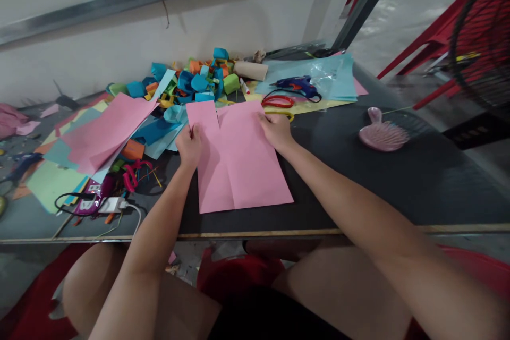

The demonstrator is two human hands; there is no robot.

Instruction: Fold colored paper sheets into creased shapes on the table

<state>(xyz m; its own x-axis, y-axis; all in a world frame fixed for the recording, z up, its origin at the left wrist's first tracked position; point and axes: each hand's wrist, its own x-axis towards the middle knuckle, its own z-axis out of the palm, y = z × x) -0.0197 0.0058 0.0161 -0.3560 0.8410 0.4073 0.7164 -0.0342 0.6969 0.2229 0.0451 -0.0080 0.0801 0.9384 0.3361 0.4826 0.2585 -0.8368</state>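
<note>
A sheet of pink paper [255, 164] is spread in front of me, creased down its middle and slit from the top edge along the crease. My left hand [188, 144] pinches its left edge, thumb on top. At the upper right edge my right hand [278, 130] grips the same sheet, fingers partly hidden beneath it. Just beyond the right hand lie yellow-handled scissors [285, 115] and a red scissor handle [278, 101].
Folded coloured paper pieces [199, 82] are heaped against the wall beside a cardboard tube [251, 70]. A blue glue gun [297, 85] rests on light blue sheets. Left are loose sheets [107, 130] and a purple power strip [95, 196]; right, a pink hairbrush [383, 135] and fan [484, 37].
</note>
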